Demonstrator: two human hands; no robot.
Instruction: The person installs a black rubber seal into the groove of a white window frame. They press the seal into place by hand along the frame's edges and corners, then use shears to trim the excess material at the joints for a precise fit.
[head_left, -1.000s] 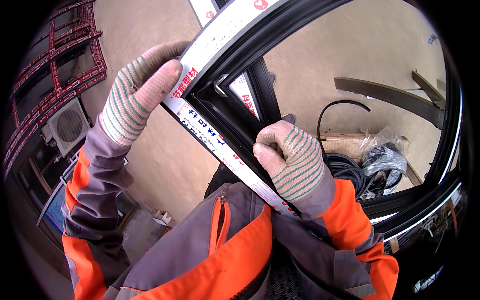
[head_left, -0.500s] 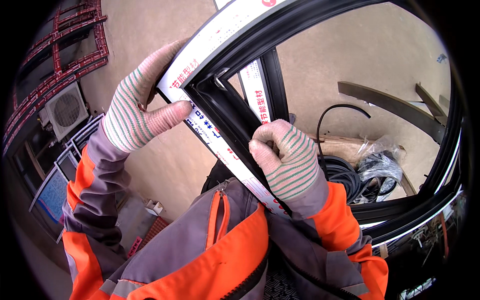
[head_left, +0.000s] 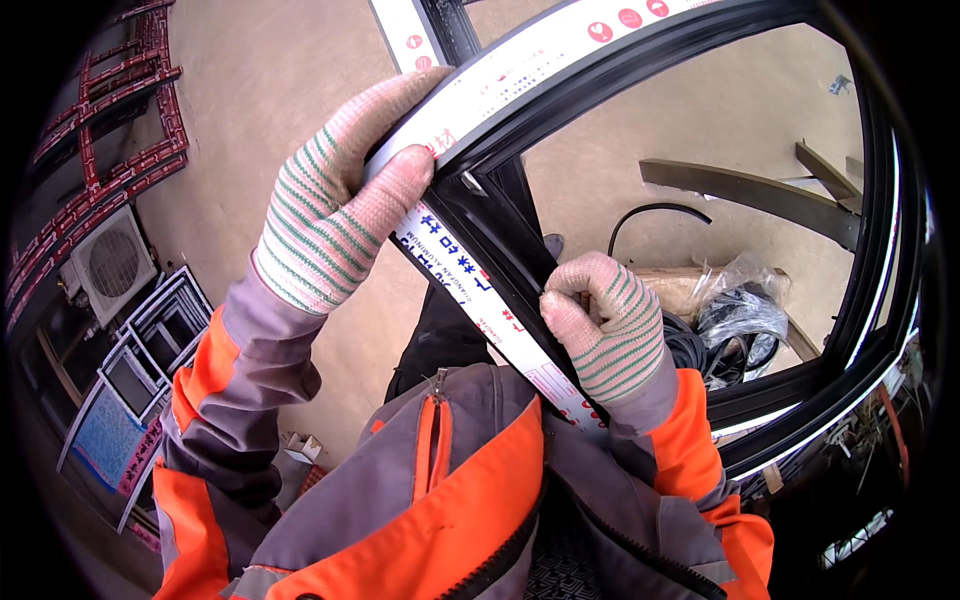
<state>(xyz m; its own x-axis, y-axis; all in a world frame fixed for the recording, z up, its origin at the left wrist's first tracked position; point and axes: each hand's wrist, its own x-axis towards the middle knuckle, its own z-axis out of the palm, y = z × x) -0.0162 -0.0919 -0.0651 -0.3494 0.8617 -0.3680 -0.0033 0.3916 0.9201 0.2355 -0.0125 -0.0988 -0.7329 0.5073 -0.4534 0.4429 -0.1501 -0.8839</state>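
Note:
A large black window frame [head_left: 490,235] with white printed protective film lies across in front of me, one corner toward my left. My left hand [head_left: 335,195], in a striped knit glove, is closed around that corner. Its thumb presses on the filmed face and the fingers reach over the outer edge. My right hand [head_left: 610,325], gloved alike, is curled with thumb and forefinger pinched together at the inner black edge of the near bar. Whatever it may hold is hidden. Beyond it a black rubber strip [head_left: 660,208] arches over the floor.
Black coils partly wrapped in clear plastic [head_left: 745,320] lie by a wooden board on the floor. Curved dark metal lengths [head_left: 750,190] rest farther right. Leftward are red-wrapped frames [head_left: 130,165], an outdoor air-conditioner unit [head_left: 112,255] and small stacked window frames [head_left: 160,330].
My left hand has moved right and brought its thumb onto the corner's filmed face. My right hand keeps its pinch at the inner edge, slightly lower and farther right in view.

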